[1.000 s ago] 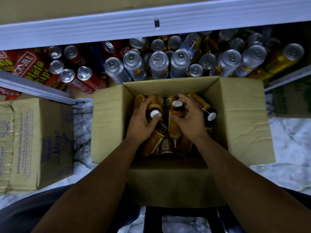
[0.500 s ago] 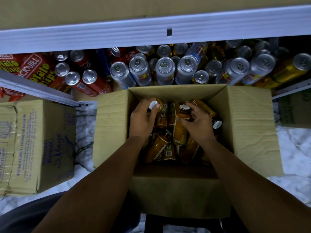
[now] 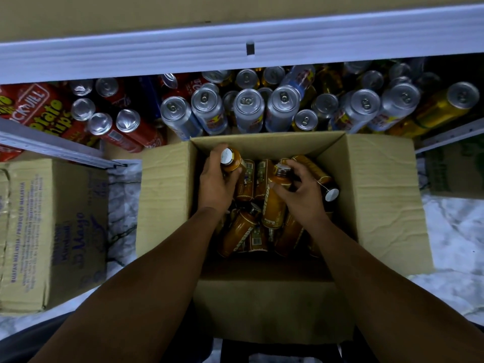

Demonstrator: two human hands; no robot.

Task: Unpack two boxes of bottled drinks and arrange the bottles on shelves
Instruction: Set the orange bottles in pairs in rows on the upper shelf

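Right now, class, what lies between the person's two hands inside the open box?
In the head view, between the left hand and right hand lie two amber bottles, label side up, inside the open box. Each hand grips its own bottle.

Drink cans (image 3: 246, 108) crowd together — chip packet (image 3: 39, 111) left.

Open cardboard box (image 3: 167, 195) in centre, loose amber bottles (image 3: 239, 231) inside. Left hand (image 3: 217, 184) wrapped round white-capped bottle (image 3: 231, 161) near far-left corner. Right hand (image 3: 301, 195) gripping second bottle (image 3: 276, 203) at neck. Cans (image 3: 248, 110) crowd shelf beyond. Closed carton (image 3: 52, 231) at left.
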